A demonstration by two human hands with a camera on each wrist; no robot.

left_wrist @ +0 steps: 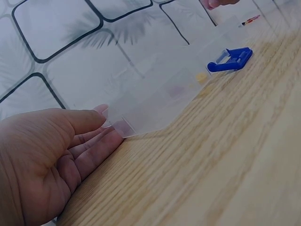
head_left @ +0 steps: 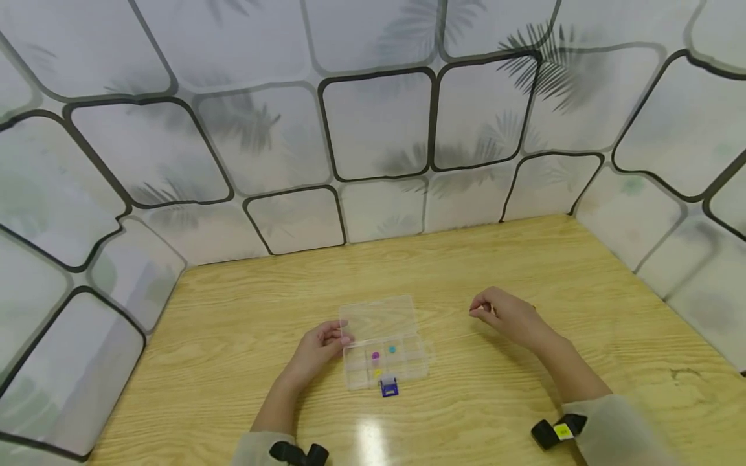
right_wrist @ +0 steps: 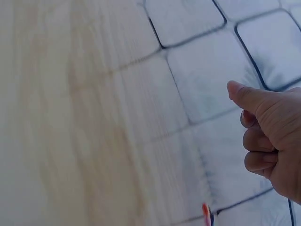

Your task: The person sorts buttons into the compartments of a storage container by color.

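Observation:
A clear plastic compartment box stands on the table with its lid folded open. Small purple, teal and yellow pieces lie in its compartments. At the box's left end, my left hand grips the edge near the hinge, thumb on one side and fingers on the other. A small blue plastic piece with a pale part sits against the front wall. Off to the right, my right hand hovers apart from the box, fingers curled and thumb against the index finger; nothing shows in it.
A thin red-and-dark item lies on the table beyond the right hand. The wood-grain table is bounded at the back and both sides by patterned walls. Each wrist carries a black camera strap.

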